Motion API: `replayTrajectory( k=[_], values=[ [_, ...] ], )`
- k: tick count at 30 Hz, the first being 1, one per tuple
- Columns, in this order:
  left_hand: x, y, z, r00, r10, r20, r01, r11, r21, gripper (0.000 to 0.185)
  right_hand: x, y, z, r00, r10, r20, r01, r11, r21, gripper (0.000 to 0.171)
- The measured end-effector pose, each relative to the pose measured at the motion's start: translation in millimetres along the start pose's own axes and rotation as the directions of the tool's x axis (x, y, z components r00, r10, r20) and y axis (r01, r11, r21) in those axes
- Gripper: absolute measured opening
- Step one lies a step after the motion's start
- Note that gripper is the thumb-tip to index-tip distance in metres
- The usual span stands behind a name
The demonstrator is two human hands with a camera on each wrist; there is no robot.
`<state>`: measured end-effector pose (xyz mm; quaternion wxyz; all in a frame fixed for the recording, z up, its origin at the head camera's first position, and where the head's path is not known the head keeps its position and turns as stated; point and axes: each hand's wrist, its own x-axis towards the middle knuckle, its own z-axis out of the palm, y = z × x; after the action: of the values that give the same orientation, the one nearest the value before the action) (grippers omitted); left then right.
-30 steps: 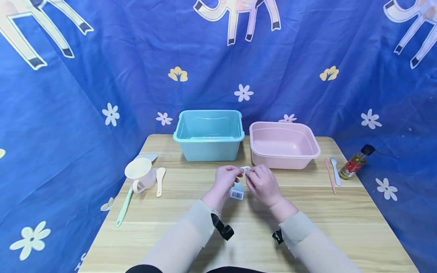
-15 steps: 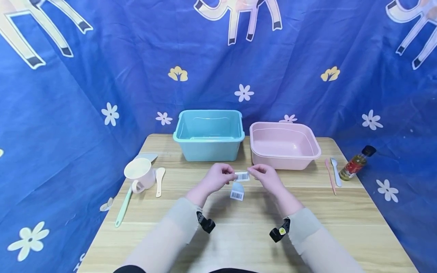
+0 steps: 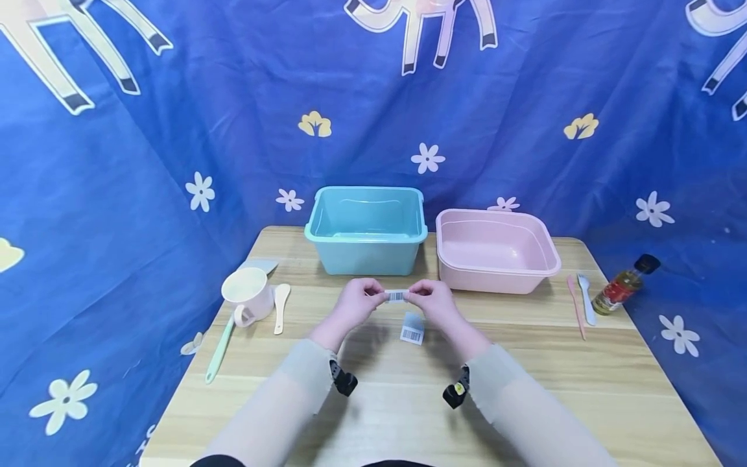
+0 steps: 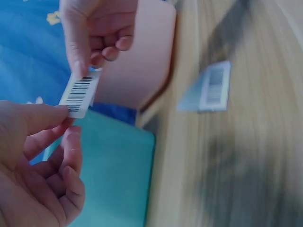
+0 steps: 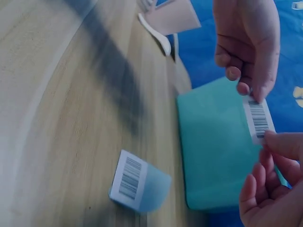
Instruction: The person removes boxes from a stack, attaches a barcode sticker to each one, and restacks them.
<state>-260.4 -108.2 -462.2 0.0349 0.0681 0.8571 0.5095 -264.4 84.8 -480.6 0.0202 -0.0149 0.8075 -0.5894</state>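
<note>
A small white barcode label (image 3: 395,296) is stretched between both hands above the table. My left hand (image 3: 357,305) pinches its left end between thumb and finger, and my right hand (image 3: 434,305) pinches the other end the same way. In the left wrist view, the black bars of the label (image 4: 79,94) face the camera, partly covered by a thumb at each end. Below the hands, on the wooden table, lies a pale blue piece with a white barcode panel (image 3: 413,327); the right wrist view shows this blue piece (image 5: 154,189) apart from both hands.
Behind the hands stand a teal basin (image 3: 366,258) and a pink basin (image 3: 496,280). To the left are a white mug (image 3: 251,295), a white spoon (image 3: 281,305) and a green-handled spatula (image 3: 219,353). A pink stick (image 3: 576,308), pale blue fork (image 3: 587,301) and bottle (image 3: 615,293) lie right.
The hands have drawn apart from close together, baring the label between them, and shifted slightly left of the blue piece. The head view has turned a little.
</note>
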Motion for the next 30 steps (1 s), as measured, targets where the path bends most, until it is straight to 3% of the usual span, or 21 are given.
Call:
replayTrajectory(
  k=[7,12,22,26,30],
  values=[
    [18.6,-31.7,-12.7,0.987,-0.036,-0.16,0.029,0.999,-0.044,0.01,26.5,-8.1,40.8,0.999,-0.027,-0.043,0.025,0.999,-0.043,0.007],
    [32.2,-48.5,-20.2,0.966,-0.042,-0.253,0.035,0.999,-0.032,0.012,39.8,-10.8,65.9,0.997,0.021,-0.073,-0.022,1.0,-0.018,0.006],
    [54.3,-55.6,-15.5,0.939,-0.102,-0.328,0.087,0.994,-0.059,0.012,60.5,-9.4,88.0,0.969,0.126,-0.214,-0.106,0.989,0.101,0.006],
    [58.9,-55.8,-13.3,0.921,-0.135,-0.365,0.118,0.991,-0.069,0.013,67.5,-10.3,92.7,0.959,0.141,-0.245,-0.119,0.988,0.101,0.004],
    [62.5,-57.8,-13.8,0.899,-0.136,-0.416,0.11,0.99,-0.086,0.012,73.8,-13.0,99.6,0.958,0.132,-0.256,-0.112,0.99,0.091,0.004]
  ],
)
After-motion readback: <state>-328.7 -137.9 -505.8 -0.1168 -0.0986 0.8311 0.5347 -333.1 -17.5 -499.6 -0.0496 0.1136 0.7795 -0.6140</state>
